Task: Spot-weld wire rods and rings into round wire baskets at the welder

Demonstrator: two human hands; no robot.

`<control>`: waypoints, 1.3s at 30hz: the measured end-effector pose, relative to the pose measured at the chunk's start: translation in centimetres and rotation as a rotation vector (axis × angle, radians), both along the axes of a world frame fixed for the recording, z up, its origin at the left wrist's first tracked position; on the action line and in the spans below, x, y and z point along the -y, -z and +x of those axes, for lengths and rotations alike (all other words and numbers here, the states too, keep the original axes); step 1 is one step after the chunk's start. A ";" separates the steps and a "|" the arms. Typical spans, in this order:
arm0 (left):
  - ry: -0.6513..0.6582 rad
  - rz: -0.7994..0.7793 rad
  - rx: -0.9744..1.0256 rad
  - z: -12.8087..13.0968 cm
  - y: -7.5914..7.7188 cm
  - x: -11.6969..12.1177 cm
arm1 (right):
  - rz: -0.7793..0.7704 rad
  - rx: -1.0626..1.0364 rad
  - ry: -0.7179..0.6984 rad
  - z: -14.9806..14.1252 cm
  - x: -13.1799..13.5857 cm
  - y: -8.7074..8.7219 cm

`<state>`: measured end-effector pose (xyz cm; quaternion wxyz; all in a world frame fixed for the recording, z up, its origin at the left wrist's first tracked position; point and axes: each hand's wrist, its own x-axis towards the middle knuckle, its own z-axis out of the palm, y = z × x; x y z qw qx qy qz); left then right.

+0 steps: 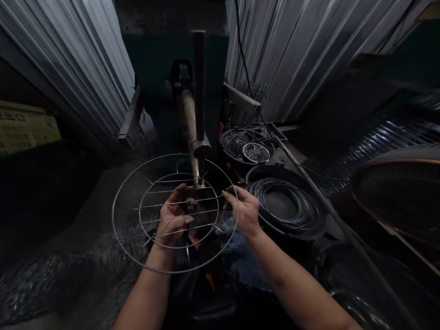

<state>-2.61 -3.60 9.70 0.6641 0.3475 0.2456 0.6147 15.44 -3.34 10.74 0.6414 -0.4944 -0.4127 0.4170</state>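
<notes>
A round wire rack [140, 213], two rings joined by several straight cross wires, is held up in front of me. From below, my left hand [173, 220] reaches in among the cross wires, with fingers curled around them. At the rack's right side my right hand [246, 210] pinches with thumb and forefinger where a short wire end lies between the inner and outer rings. Directly behind the rack stands a machine's thick metal arm [189, 114], and an upright dark bar [199, 82] comes down to its tip near the far cross wires.
To the right, a dark basin [252, 170] holds a coil of wire [287, 206]. Another pan behind it carries loose wires [237, 142] and a small bowl [256, 153] of short pieces. Stacked wire racks [378, 133] stand far right. A wire heap [44, 284] lies at lower left.
</notes>
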 end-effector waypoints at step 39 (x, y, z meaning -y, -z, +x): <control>-0.018 -0.094 -0.016 -0.5 -0.6 1.4 | 0.127 0.166 -0.022 -2.6 -8.1 -1.3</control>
